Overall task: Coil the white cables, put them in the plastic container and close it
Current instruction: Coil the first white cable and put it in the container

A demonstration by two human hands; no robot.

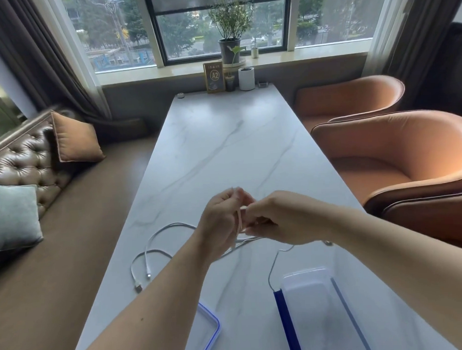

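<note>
My left hand and right hand both pinch a white cable above the desk, hiding its coils (lid and container nearer me, partly cropped).

Window-side seating around a marble counter

Two orange armchairs stood right, a tufted sofa left; a potted plant sat on the windowsill.

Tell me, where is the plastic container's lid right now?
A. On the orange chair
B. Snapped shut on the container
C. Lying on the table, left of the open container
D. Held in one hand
C: the blue-rimmed lid lies flat on the table, apart from the open container, while both hands work a white cable.
</note>
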